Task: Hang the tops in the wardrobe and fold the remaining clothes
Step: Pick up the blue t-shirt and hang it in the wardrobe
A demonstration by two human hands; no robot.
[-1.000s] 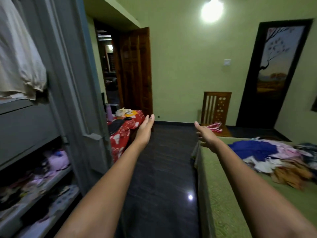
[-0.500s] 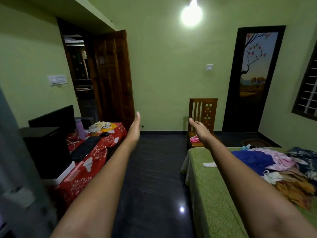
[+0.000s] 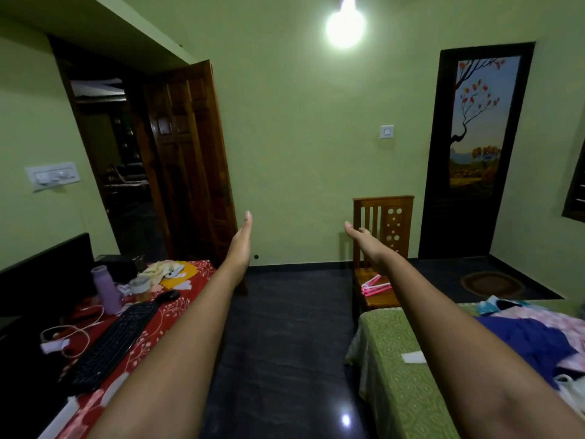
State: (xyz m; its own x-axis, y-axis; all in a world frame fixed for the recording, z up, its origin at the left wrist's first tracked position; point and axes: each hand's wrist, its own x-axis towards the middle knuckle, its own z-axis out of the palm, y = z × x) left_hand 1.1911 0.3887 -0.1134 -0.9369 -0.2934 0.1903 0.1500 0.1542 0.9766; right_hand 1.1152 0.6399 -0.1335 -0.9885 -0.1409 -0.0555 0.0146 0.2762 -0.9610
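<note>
Both arms are reaching straight out over the dark floor [image 3: 285, 327]. Left hand [image 3: 242, 240] is stretching flat toward 12 o'clock, fingers straight, holding nothing. Right hand [image 3: 364, 240] is lying spread, empty, in front of the wooden chair [image 3: 384, 223]. Pink hangers [image 3: 375, 285] are sitting on the chair seat. Clothes pile [image 3: 535, 337] is lying on the green bed [image 3: 399, 375] at 4 o'clock. Keyboard [image 3: 110, 343] is resting on the red worktop [image 3: 177, 307] at 8 o'clock.

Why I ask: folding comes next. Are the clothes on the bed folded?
Not folded. The clothes lie in a rumpled, overlapping heap on the bed.
</note>
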